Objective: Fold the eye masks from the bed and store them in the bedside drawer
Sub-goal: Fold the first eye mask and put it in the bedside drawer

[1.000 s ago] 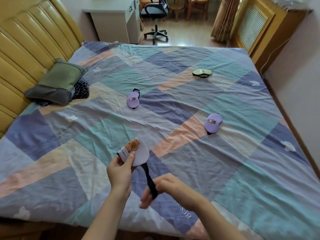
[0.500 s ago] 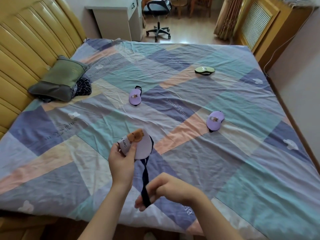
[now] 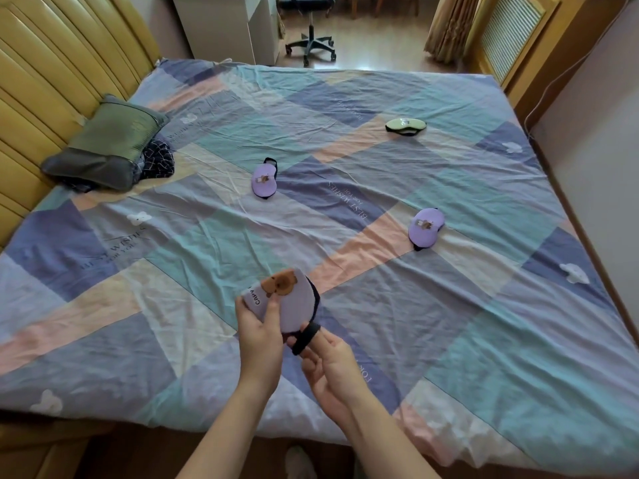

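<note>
Early: left hand (image 3: pixel 257 335) grips folded lilac mask (image 3: pixel 294 307), right hand (image 3: pixel 325 357) pinches its black strap (image 3: pixel 306 337); 3 masks left on bed (image 3: pixel 484 305), drawer unseen.

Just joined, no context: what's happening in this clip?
A person stands at the bed folding eye masks. The left hand grips a folded purple mask with a brown animal on it, while the right hand has that mask's black strap looped over its fingers. Three masks lie on the bedspread: two purple ones and a green one farther off. No drawer is in view.
</note>
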